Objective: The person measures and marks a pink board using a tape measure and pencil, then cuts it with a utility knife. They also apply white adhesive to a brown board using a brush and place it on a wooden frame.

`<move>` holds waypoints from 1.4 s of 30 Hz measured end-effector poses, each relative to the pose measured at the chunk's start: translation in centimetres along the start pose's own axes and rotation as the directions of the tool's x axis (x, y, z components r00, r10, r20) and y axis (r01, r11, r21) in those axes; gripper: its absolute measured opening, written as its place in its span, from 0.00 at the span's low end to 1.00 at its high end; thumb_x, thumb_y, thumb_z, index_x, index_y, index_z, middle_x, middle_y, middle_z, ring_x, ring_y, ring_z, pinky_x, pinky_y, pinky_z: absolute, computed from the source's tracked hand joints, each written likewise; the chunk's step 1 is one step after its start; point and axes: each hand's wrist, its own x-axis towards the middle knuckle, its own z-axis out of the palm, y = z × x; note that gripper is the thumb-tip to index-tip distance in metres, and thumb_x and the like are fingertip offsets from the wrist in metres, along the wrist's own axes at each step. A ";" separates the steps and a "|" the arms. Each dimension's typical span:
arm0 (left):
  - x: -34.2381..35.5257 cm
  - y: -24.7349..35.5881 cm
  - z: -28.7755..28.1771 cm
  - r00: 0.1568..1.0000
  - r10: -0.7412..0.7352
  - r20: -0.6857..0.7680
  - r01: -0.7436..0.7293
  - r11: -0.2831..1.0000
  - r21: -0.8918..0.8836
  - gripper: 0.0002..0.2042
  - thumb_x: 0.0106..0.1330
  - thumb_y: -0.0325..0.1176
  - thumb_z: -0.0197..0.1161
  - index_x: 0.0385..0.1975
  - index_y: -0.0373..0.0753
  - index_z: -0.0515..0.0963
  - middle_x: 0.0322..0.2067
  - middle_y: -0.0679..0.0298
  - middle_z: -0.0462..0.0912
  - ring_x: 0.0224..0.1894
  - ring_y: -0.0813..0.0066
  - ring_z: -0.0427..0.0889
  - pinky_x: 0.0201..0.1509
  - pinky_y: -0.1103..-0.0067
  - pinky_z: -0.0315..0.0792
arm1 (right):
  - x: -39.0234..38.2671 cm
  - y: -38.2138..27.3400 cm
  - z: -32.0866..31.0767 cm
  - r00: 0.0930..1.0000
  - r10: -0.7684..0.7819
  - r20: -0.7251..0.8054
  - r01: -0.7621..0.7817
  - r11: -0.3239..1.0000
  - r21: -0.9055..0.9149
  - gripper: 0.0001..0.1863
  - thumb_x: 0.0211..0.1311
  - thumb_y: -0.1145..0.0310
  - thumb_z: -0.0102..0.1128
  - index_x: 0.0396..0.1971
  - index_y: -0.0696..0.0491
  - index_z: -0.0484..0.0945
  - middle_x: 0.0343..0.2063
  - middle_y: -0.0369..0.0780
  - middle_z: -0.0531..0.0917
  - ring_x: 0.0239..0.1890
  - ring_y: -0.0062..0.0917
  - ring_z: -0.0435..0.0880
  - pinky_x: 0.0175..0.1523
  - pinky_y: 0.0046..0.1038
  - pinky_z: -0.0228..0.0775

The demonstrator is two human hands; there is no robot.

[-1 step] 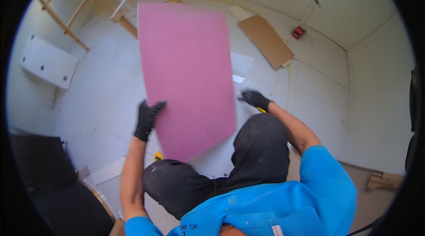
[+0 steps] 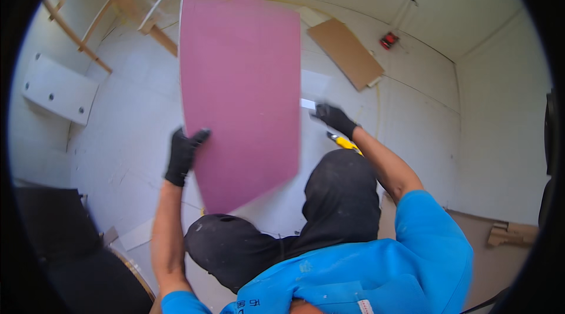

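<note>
A large pink board (image 2: 244,93) stretches away in front of me, its near end raised by my knees. My left hand (image 2: 183,154), in a black glove, grips its left edge, the thumb lying over the pink face and the fingers hidden beneath. Just off the right edge is my gloved right hand (image 2: 335,120), its fingers slightly blurred but apart, with nothing visible in them. A yellow utility knife (image 2: 344,142) lies below that hand, beside my right knee, its handle end partly covered.
Wooden frames (image 2: 159,34) stand at the far left, near a white panel with dark round holes (image 2: 62,90). A brown board (image 2: 345,53) lies beyond the pink one, with a red tool (image 2: 389,40) farther right. Brown wood pieces (image 2: 512,235) lie at right; a black object (image 2: 65,237) is at lower left.
The pink board has shifted slightly left, my left hand moving with it. My right hand has moved a little left and up. More of the utility knife shows.
</note>
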 end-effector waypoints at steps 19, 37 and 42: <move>14.9 13.8 -0.7 0.859 0.173 0.482 -0.506 0.140 0.851 0.21 0.47 0.37 0.73 0.43 0.45 0.81 0.42 0.58 0.83 0.47 0.59 0.80 0.53 0.69 0.73 | -6.6 -7.7 -2.0 0.803 0.263 0.535 -0.594 0.264 0.760 0.19 0.64 0.58 0.62 0.47 0.58 0.79 0.35 0.35 0.82 0.36 0.17 0.76 0.42 0.25 0.70; 5.6 -3.0 2.3 0.897 -0.064 0.437 -0.308 0.619 0.723 0.15 0.60 0.39 0.67 0.44 0.39 0.81 0.36 0.56 0.85 0.40 0.61 0.85 0.45 0.71 0.77 | -11.1 2.2 11.0 0.615 0.049 0.787 -0.740 0.381 0.555 0.09 0.61 0.67 0.58 0.38 0.55 0.79 0.28 0.38 0.82 0.29 0.21 0.81 0.35 0.25 0.74; -1.4 -4.4 -0.8 0.900 -0.336 0.277 0.097 0.775 0.625 0.15 0.60 0.35 0.66 0.44 0.35 0.81 0.36 0.57 0.85 0.39 0.70 0.84 0.46 0.74 0.76 | -6.8 21.3 4.5 0.362 0.930 -0.060 -0.613 0.286 0.736 0.10 0.66 0.65 0.49 0.35 0.57 0.74 0.27 0.40 0.80 0.26 0.25 0.82 0.29 0.27 0.77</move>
